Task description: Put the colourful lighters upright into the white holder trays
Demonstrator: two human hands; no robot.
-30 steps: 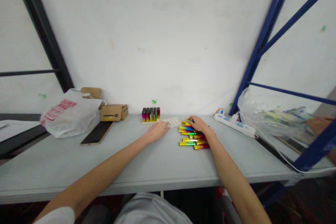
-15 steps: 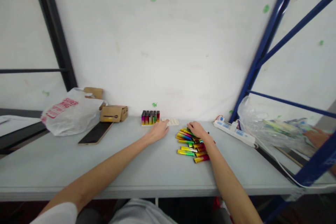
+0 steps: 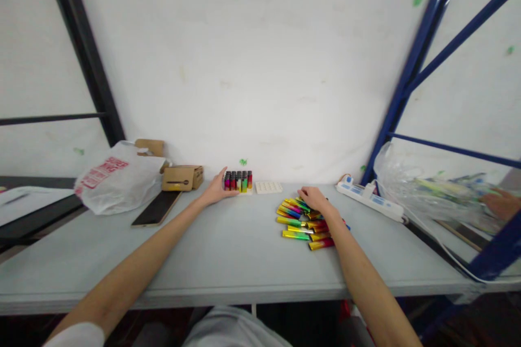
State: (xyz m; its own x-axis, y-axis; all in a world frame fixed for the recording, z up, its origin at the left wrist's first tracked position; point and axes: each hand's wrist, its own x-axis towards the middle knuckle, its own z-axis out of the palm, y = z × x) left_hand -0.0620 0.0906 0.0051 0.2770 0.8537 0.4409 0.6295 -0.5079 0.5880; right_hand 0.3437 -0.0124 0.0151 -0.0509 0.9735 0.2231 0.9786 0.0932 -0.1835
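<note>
My left hand (image 3: 220,190) is at the left end of a block of upright lighters (image 3: 239,181) with dark tops. Its thumb lies along the front and its fingers are spread up the left side, partly hidden. The lighters stand close together in a pale tray (image 3: 246,193). Just right of it lies a second pale tray (image 3: 269,188) with rows of holes. My right hand (image 3: 314,198) rests on the far end of a heap of shiny multicoloured lighters (image 3: 299,226). Its fingers are curled down around a lighter, fingertips hidden.
A cardboard box (image 3: 183,178), a dark flat slab (image 3: 157,209) and a white plastic bag (image 3: 122,176) lie left. A power strip (image 3: 370,201) with its cable lies right, beside a blue rack post (image 3: 396,100). Beyond it, another person's hand (image 3: 502,203) is near clear plastic bags.
My left hand has moved left, from the tray with holes to the left end of the filled tray, and its fingers have spread. My right hand stays on the heap. The view has shifted slightly.
</note>
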